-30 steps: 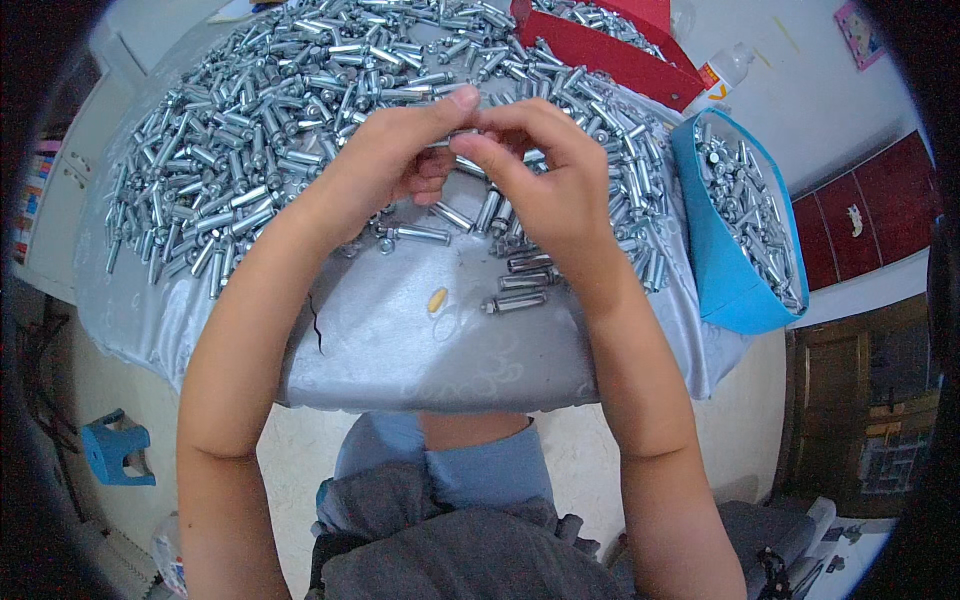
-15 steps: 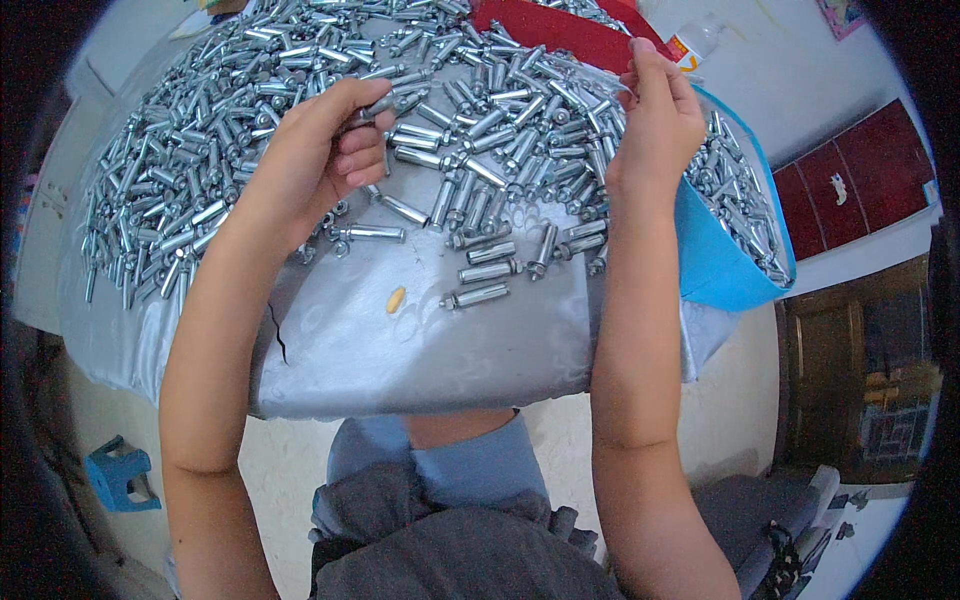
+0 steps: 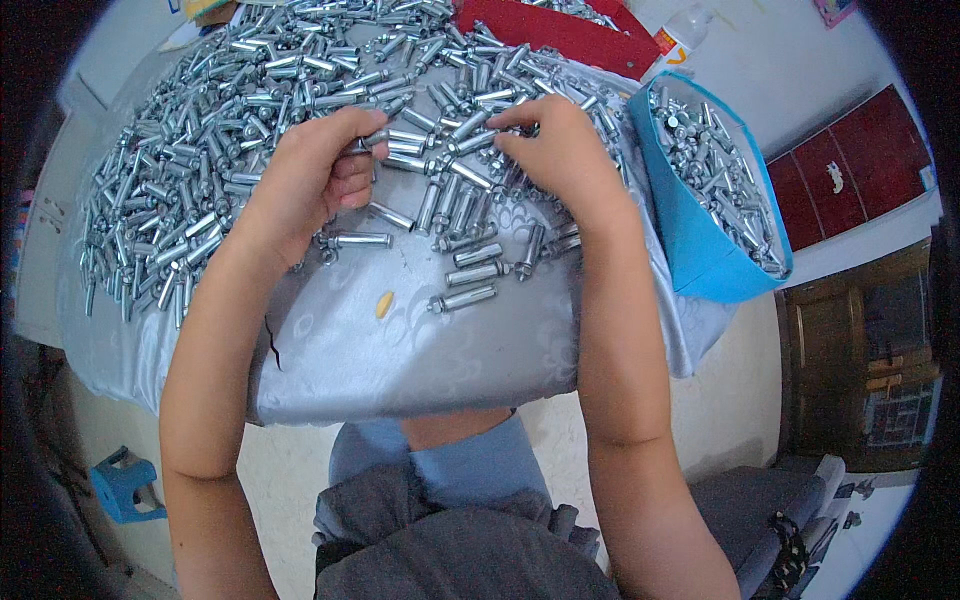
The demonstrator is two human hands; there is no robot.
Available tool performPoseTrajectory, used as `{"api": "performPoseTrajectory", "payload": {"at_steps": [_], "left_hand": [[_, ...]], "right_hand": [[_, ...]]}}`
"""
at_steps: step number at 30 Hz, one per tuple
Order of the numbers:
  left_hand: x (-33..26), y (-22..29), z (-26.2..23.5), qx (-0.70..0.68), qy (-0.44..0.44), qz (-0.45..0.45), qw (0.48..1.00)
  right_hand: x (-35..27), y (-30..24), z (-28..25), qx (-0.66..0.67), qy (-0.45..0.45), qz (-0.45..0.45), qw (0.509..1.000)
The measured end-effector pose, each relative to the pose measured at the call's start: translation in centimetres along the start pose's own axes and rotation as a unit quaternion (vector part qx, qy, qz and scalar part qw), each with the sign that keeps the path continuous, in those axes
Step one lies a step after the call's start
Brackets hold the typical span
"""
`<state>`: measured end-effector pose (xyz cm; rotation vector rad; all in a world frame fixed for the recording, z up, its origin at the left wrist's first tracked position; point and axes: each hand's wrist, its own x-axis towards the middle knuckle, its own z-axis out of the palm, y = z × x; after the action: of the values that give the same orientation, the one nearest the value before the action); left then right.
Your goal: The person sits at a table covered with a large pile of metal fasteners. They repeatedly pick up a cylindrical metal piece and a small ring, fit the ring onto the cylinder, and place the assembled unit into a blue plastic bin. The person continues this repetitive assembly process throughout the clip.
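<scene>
Metal expansion bolts (image 3: 225,150) with sleeves and nuts are heaped across a table with a silvery cloth (image 3: 340,370). My left hand (image 3: 325,170) is closed over the left part of the heap, with an expansion bolt (image 3: 372,141) between thumb and forefinger, partly hidden by the fingers. Further right, my right hand (image 3: 565,155) hangs palm down over the bolts. Its thumb and forefinger are apart, their tips beside a bolt (image 3: 470,126) in the pile. Several bolts (image 3: 463,298) lie loose nearer me.
A blue fabric bin (image 3: 690,240) full of bolts stands at the table's right edge. Behind it are a red box (image 3: 560,35) with more bolts and a clear bottle (image 3: 685,35). A small yellow piece (image 3: 384,304) lies on the cloth. A blue stool (image 3: 125,487) stands on the floor.
My right hand has come down and left from beside the blue bin to the bolts in the middle. My left hand has stayed nearly in place, still holding a bolt.
</scene>
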<state>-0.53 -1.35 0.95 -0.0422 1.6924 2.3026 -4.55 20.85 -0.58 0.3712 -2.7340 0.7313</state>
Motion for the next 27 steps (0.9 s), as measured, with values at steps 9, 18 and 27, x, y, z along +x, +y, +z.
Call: {"api": "performPoseTrajectory", "payload": {"at_steps": [9,18,27], "left_hand": [[0.2,-0.2,-0.2,0.039,-0.018,0.002,0.999],[-0.2,-0.1,0.2,0.051,-0.011,0.012,0.999],[-0.2,-0.2,0.0,0.064,-0.034,0.008,0.997]], "right_hand": [[-0.8,-0.8,0.1,-0.114,0.014,-0.070,0.991],[-0.8,-2.0,1.8,-0.070,0.013,-0.111,0.991],[0.0,-2.4,2.3,-0.005,0.007,-0.106,0.994]]}}
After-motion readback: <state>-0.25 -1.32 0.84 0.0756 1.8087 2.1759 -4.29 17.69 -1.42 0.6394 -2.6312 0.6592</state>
